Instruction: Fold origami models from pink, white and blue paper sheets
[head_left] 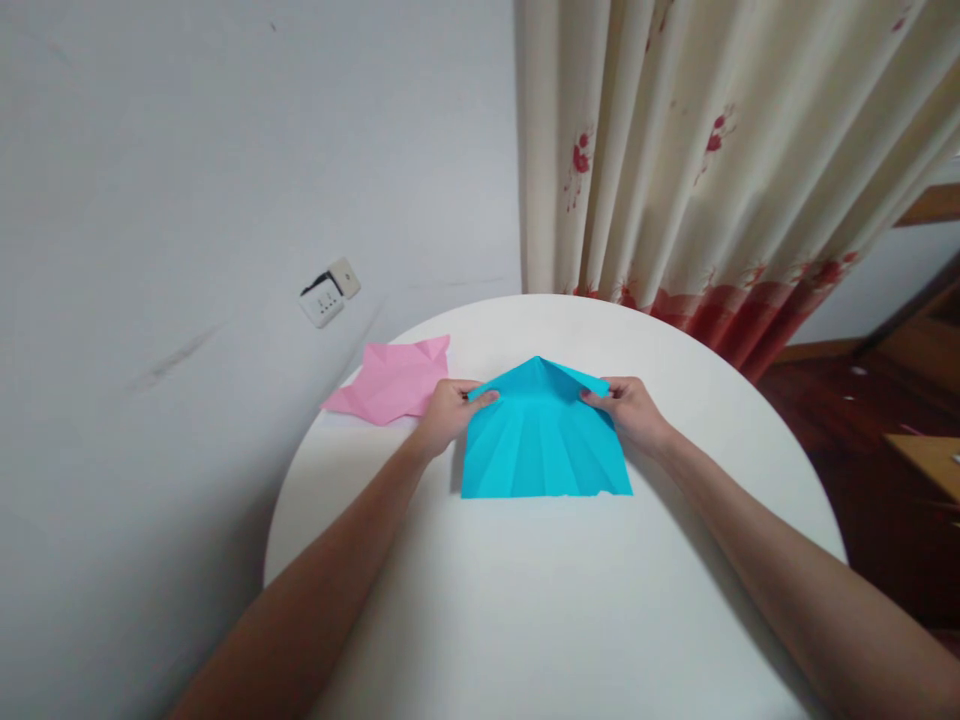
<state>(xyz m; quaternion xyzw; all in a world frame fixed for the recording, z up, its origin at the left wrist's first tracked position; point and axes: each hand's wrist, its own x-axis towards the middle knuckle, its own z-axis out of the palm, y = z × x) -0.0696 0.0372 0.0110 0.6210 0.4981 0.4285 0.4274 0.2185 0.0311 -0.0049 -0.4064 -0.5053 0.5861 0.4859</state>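
Note:
A creased sheet of blue paper (541,440) is held between my two hands over the white round table. My left hand (450,410) pinches its left edge, thumb on top and fingers underneath. On the other side my right hand (628,408) grips the right edge in the same way, its fingers partly hidden behind the sheet. The paper's far edge rises to a peak in the middle, and fold lines fan down toward the near edge, which looks slightly torn at right. Just beyond my left hand lies a crumpled pink paper (397,382) with bent corners.
The round white table (570,600) stands close to a pale wall (225,150) with a power socket (322,302) at left. A cream curtain (675,150) with red flowers hangs behind it. At far right a wooden piece of furniture (930,462) stands on the dark floor.

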